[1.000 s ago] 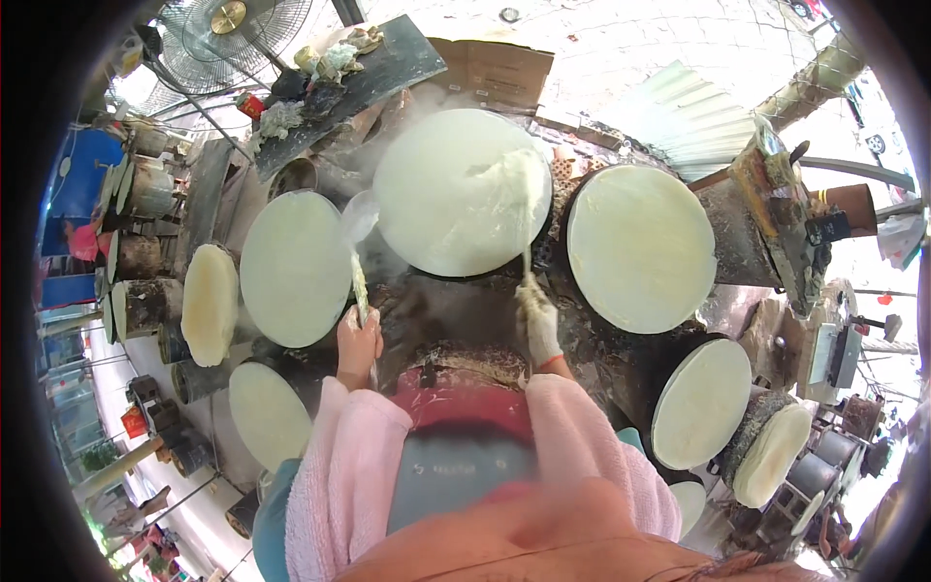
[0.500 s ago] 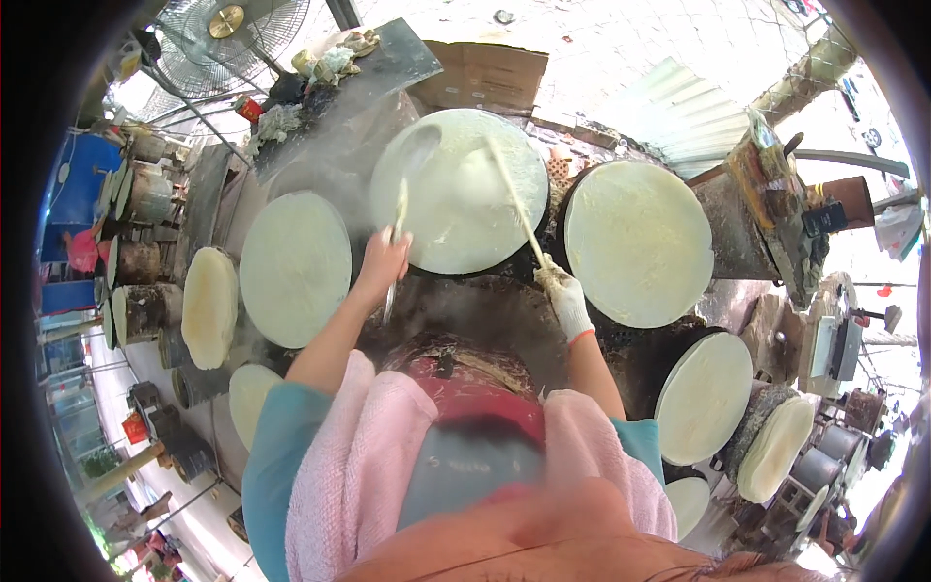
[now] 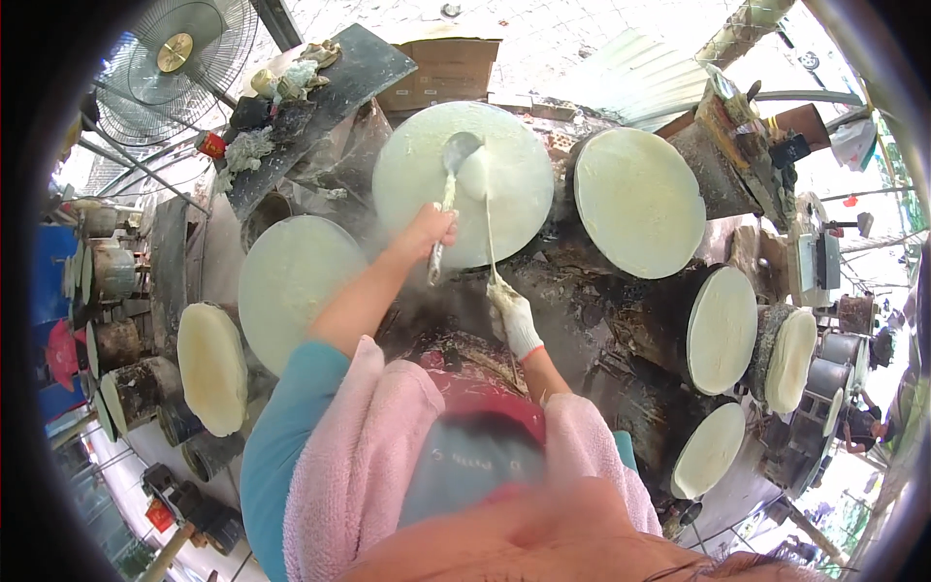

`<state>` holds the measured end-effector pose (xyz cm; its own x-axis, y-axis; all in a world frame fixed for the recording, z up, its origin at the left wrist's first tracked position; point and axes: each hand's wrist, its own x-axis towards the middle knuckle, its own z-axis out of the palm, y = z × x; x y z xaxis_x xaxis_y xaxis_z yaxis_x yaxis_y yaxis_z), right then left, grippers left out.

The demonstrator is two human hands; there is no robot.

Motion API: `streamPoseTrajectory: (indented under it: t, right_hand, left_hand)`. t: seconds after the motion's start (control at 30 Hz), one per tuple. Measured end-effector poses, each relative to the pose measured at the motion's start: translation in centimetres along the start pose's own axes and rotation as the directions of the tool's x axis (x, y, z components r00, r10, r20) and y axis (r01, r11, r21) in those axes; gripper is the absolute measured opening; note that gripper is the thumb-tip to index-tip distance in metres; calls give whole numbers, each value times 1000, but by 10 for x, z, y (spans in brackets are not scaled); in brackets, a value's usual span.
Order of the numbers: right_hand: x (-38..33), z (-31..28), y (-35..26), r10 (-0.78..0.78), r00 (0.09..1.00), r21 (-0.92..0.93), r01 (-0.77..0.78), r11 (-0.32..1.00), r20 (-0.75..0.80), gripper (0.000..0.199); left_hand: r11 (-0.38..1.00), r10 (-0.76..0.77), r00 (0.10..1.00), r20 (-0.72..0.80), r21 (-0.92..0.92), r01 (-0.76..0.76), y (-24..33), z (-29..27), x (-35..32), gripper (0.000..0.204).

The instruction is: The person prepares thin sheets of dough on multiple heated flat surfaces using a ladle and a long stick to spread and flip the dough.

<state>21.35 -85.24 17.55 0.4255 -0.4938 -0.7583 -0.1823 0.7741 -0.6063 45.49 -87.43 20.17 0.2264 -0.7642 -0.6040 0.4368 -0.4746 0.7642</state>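
On the middle steamer round (image 3: 412, 179), straight ahead of me, sits the ladle (image 3: 456, 155), bowl down near the round's centre with white batter pooled under it. My left hand (image 3: 427, 233) has fingers wrapped tight round the ladle's metal handle, at the round's near edge. My right hand (image 3: 514, 315), in a white glove, is just this side of the same round, fingers closed on a thin stick (image 3: 488, 228) that slants up over the batter; I can't tell if its tip touches the sheet.

To do this well I'd judge: keep the ladle bowl flat, sweep outward in widening circles, light pressure, so the film stays even and thin to the rim without spilling over. Keep the stick clear of the wet patch.

Left of that round is another cloth-topped round (image 3: 291, 281), pale and coated; further left a smaller one (image 3: 211, 367). Right of it a big coated round (image 3: 640, 199), then three more (image 3: 722, 330) curving round toward me. Beyond the middle round are a dark slab (image 3: 320, 87), a cardboard box (image 3: 441, 73) and, off left, a fan (image 3: 175, 58). Steam rises near my left wrist.
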Motion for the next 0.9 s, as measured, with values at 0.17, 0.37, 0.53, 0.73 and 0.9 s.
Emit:
streamPoseTrajectory:
  t: [0.17, 0.37, 0.53, 0.73, 0.9]
  right_hand:
    - [30, 2, 9, -300, 946, -50, 296, 954, -127, 28]
    - [12, 47, -1, -165, 986, -73, 165, 984, 6, 36]
    - [30, -17, -14, -533, 840, -24, 533, 845, -102, 40]
    - [31, -121, -13, -459, 886, -128, 449, 884, -63, 43]
    - [5, -278, -93, -756, 515, -311, 699, 643, -405, 72]
  left_hand:
    - [933, -120, 984, -132, -355, 66, -15, -8, -33, 11]
    - [543, -167, 975, 148, -812, 216, -17, 5, -42, 13]
    - [195, 437, 596, 674, -717, 669, -26, -72, -56, 20]
    - [762, 263, 855, 447, -640, 100, 49, -17, -88, 31]
    - [506, 218, 807, 549, -771, 388, 65, 65, -88, 31]
